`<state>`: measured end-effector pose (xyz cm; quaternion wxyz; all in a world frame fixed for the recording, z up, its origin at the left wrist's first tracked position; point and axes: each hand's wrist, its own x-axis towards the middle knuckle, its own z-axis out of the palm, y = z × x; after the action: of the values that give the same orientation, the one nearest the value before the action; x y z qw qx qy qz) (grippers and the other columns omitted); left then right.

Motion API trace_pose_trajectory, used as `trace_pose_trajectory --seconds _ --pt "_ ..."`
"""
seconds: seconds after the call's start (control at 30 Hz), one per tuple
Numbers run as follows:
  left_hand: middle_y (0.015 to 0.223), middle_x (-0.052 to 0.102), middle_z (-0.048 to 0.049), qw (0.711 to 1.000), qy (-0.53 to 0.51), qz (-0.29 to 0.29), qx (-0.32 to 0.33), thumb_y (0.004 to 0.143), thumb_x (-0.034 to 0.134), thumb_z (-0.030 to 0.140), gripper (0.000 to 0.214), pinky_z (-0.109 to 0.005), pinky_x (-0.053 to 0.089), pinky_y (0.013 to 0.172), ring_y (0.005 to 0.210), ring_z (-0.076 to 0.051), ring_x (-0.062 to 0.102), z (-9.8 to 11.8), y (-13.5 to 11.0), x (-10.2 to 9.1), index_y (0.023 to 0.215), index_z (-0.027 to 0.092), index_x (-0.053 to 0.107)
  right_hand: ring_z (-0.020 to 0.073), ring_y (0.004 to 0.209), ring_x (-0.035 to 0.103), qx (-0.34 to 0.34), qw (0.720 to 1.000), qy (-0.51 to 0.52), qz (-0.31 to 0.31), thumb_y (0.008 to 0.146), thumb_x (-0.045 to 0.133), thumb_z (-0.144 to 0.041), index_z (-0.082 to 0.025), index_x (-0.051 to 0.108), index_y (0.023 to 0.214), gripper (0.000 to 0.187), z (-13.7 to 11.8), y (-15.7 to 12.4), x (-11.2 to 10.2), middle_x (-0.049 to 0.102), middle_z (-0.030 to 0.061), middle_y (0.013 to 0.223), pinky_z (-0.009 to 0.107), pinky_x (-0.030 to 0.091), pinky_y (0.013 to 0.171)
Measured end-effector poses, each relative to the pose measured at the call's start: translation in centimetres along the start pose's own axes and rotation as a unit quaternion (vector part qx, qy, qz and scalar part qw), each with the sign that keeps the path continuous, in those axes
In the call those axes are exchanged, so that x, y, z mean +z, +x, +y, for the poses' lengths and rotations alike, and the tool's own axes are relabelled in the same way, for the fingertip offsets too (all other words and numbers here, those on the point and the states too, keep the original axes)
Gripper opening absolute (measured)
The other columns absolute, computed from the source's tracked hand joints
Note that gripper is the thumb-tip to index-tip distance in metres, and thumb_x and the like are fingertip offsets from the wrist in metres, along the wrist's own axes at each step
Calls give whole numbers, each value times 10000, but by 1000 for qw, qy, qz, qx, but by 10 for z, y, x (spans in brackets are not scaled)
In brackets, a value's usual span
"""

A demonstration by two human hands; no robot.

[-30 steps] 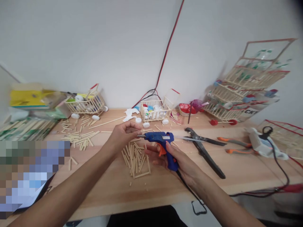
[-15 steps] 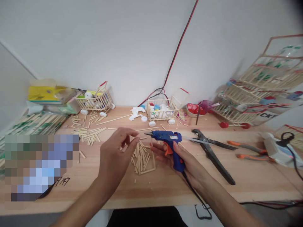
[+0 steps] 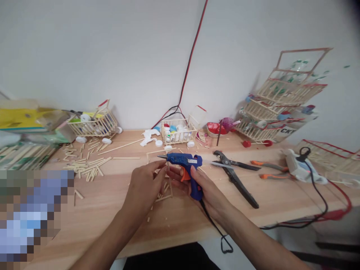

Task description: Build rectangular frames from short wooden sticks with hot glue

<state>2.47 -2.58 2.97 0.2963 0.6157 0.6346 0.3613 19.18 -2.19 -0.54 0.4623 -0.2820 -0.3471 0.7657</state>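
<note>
My right hand (image 3: 206, 189) grips a blue hot glue gun (image 3: 184, 162) with an orange trigger. Its nozzle points left, just above a small pile of short wooden sticks (image 3: 163, 187) and a flat stick frame on the wooden table (image 3: 112, 210). My left hand (image 3: 144, 187) is lowered over that pile. Its thumb and fingers are pinched together right under the nozzle, apparently on a thin wooden stick that is barely visible. The gun's black cord (image 3: 216, 232) runs off the front edge of the table.
Black shears (image 3: 236, 180) and orange-handled pliers (image 3: 267, 170) lie to the right. A white device with cables (image 3: 302, 168) is beyond them. Small stick carts (image 3: 178, 133) (image 3: 92, 123) stand at the back, larger ones (image 3: 281, 108) at the right. Loose sticks (image 3: 87, 165) litter the left.
My left hand came back from the nozzle, dropped to the stick pile and pinched shut there. The glue gun stayed level in my right hand. The camera view swung slightly.
</note>
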Motion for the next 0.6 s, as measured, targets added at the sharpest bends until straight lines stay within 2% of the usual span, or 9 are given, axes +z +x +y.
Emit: trace_pose_trajectory --seconds 0.13,0.3,0.4,0.5,0.6 --pt "706 738 4 999 -26 25 2 801 569 359 210 -290 457 531 471 -177 627 -2 6 6 857 242 735 255 1117 603 -4 1000 -10 -3 866 583 -451 -205 635 1135 368 1 0 3 671 100 1142 415 499 905" --pt "500 657 10 997 -22 54 -45 753 582 252 157 -269 424 466 439 -179 599 -3 8 6 765 204 731 260 1090 613 4 1000 -16 -10 846 600 -475 -188 649 1087 378 6 -2 4 679 109 1112 408 510 871" --pt "513 662 10 994 -60 51 -72 740 586 244 158 -250 394 411 395 -155 558 -3 7 5 792 180 721 247 1059 623 3 999 -27 -21 866 574 -466 -200 625 1124 374 4 -4 5 669 107 1125 361 532 787" --pt "611 704 0 992 -99 57 -58 736 623 305 177 -240 373 387 384 -132 528 -6 6 5 828 182 711 224 960 647 -23 995 -91 -17 892 534 -457 -207 605 1140 359 -7 -7 5 651 114 1137 292 529 648" --pt "669 723 -17 991 -111 61 -53 725 649 326 220 -238 379 399 427 -138 555 -10 4 6 877 180 714 169 753 643 -81 974 -211 24 892 512 -488 -170 635 974 350 -21 -10 0 663 111 1018 225 455 501"
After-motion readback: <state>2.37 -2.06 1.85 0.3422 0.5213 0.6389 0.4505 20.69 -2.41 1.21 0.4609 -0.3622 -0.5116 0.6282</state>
